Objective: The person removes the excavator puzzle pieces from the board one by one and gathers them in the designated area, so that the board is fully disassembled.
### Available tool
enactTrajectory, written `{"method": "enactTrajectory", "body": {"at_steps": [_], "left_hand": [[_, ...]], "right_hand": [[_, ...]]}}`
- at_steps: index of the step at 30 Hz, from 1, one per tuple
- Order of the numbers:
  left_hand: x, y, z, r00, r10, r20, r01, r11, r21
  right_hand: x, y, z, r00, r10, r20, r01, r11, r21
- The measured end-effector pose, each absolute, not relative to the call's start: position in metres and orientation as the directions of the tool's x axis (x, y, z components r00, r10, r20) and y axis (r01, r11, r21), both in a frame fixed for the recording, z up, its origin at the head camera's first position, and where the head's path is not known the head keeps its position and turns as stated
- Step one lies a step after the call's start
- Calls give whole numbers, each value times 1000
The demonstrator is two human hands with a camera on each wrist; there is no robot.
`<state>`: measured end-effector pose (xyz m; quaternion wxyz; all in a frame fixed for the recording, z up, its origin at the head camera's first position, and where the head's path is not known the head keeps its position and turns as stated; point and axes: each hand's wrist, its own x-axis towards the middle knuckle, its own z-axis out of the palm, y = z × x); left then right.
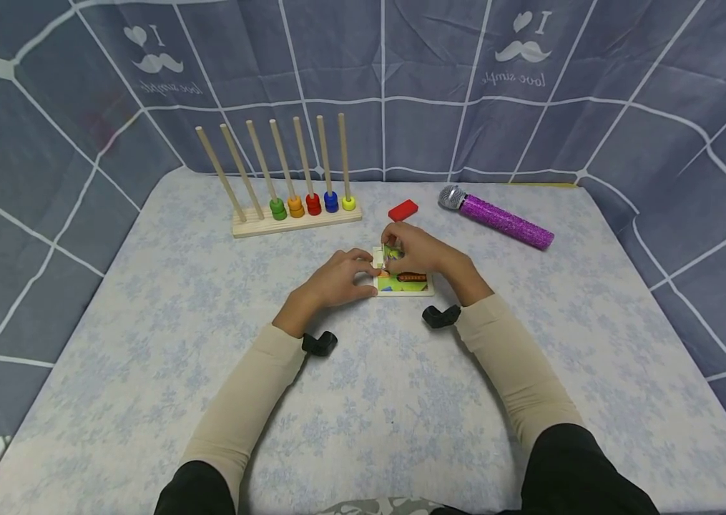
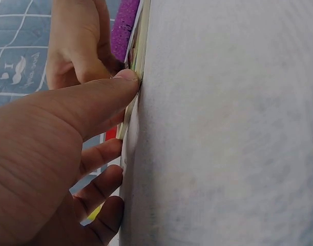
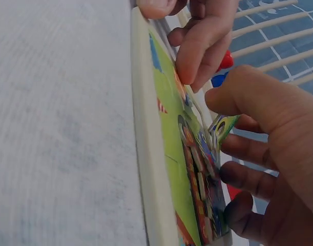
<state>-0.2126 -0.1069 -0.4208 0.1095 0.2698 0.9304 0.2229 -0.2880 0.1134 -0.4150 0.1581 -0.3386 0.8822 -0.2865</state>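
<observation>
A small wooden jigsaw puzzle [image 1: 404, 285] with a bright green picture and pale rim lies flat on the table. My left hand [image 1: 338, 277] holds its left side, thumb at the near corner and index finger reaching onto the picture. Over the puzzle's far part, my right hand [image 1: 423, 249] pinches a thin puzzle piece [image 3: 227, 125] between thumb and fingers. That piece stands tilted up from the board in the right wrist view, its printed side green and yellow. Both hands cover part of the picture.
Behind the hands lies a red block [image 1: 403, 210]. A wooden peg rack [image 1: 298, 225] with coloured rings stands at the back left. The purple glittery microphone [image 1: 507, 222] lies at the back right. A grid-patterned curtain [image 1: 350, 64] hangs behind the table [image 1: 363, 400].
</observation>
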Motion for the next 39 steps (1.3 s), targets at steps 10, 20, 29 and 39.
{"method": "enactTrajectory", "body": {"at_steps": [10, 20, 29, 39], "left_hand": [[-213, -106, -420, -829, 552, -86, 456, 758, 467], [-214, -107, -421, -825, 560, -81, 462, 749, 475], [-213, -107, -422, -827, 556, -82, 461, 755, 466], [-213, -107, -422, -828, 555, -76, 459, 750, 476]], "right_hand": [[-281, 119, -414, -744, -664, -75, -459, 589, -665], [-277, 114, -415, -758, -649, -62, -505, 645, -574], [-270, 118, -411, -799, -596, -82, -426, 657, -623], [-266, 121, -407, -823, -561, -84, -389, 666, -636]]}}
